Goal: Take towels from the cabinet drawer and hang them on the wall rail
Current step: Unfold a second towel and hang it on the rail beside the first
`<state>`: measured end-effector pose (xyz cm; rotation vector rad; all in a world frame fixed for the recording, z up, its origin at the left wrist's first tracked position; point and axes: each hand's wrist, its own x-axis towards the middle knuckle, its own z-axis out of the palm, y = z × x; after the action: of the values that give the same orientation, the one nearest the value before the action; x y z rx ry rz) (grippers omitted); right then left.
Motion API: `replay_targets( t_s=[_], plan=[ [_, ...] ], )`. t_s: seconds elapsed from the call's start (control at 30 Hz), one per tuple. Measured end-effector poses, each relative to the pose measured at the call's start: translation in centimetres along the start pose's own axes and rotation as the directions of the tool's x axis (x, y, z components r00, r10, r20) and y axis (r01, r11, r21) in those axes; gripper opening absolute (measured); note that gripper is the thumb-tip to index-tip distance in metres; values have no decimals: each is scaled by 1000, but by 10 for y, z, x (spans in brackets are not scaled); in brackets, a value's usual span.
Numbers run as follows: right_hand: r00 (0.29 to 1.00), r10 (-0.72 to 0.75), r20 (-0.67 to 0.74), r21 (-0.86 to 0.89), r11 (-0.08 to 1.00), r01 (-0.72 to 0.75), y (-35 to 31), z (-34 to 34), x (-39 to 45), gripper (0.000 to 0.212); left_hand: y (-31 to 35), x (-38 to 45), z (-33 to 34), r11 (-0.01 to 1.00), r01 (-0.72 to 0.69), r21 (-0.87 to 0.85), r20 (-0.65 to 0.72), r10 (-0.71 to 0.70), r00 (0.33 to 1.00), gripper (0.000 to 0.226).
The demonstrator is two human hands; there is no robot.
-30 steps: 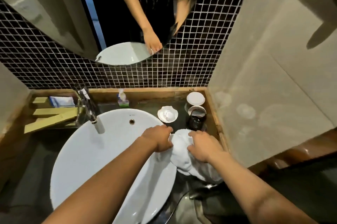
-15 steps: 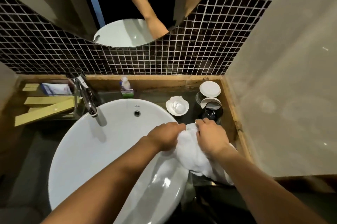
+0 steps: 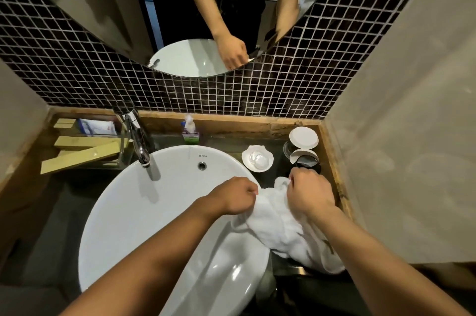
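Note:
A white towel (image 3: 280,223) lies bunched over the right rim of the white basin (image 3: 144,212) and the dark counter beside it. My left hand (image 3: 235,194) grips the towel's left edge above the basin rim, fingers curled. My right hand (image 3: 309,192) grips the towel's upper end with curled fingers, close to the black cup (image 3: 307,162). The towel's lower end hangs over the counter's front edge. No cabinet drawer or wall rail is in view.
A chrome tap (image 3: 137,140) stands behind the basin. A white soap dish (image 3: 257,158), lidded cups (image 3: 303,137) and a small tissue box (image 3: 190,132) sit at the back. Wooden blocks (image 3: 77,153) lie left. A beige wall (image 3: 399,161) closes the right side.
The view has tilted up slightly. Both hands have shifted a little toward the back of the counter with the towel, and my right hand has moved up to the towel's top end.

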<state>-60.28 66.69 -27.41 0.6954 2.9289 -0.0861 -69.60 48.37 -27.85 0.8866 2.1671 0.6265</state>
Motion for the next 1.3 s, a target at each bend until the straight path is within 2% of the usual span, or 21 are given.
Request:
replay_targets(
  t_s=[0.1, 0.27, 0.47, 0.53, 0.67, 0.73, 0.83, 1.03, 1.13, 1.23, 1.3],
  plan=[
    [997, -38, -73, 68, 997, 43, -5, -27, 0, 14, 14, 1, -5, 999, 5, -34, -112, -9, 994, 19],
    [972, -135, -190, 140, 977, 163, -15, -74, -6, 9, 49, 3, -22, 995, -82, 62, -280, 96, 955, 50],
    [940, -233, -248, 145, 951, 274, -26, -130, -18, 12, 91, -9, -53, 975, -205, 89, -415, 223, 882, 20],
    [936, -207, -284, 188, 946, 266, -27, -146, -21, 10, 100, -16, -65, 971, -236, 45, -443, 231, 866, 15],
    [943, -68, -327, 325, 928, 180, -26, -171, -26, 10, 114, -35, -98, 964, -267, -6, -479, 232, 847, 37],
    [942, -44, -332, 371, 912, 173, -29, -183, -29, 13, 119, -46, -115, 959, -285, -6, -511, 242, 825, 43],
    [927, -57, -371, 371, 906, 204, -38, -202, -36, 27, 126, -61, -140, 949, -314, -8, -554, 258, 792, 32],
    [895, -76, -439, 441, 850, 289, -68, -247, -43, 17, 135, -99, -180, 937, -348, 28, -616, 291, 733, 17],
    [871, -82, -484, 472, 814, 339, -84, -269, -46, 11, 140, -123, -198, 925, -372, 77, -667, 325, 670, 24],
    [827, -72, -558, 493, 772, 400, -100, -291, -51, 10, 143, -142, -211, 919, -379, 109, -686, 346, 640, 21],
    [783, -61, -619, 497, 742, 451, -110, -303, -56, 10, 141, -147, -214, 925, -364, 111, -700, 333, 632, 8]
  ],
)
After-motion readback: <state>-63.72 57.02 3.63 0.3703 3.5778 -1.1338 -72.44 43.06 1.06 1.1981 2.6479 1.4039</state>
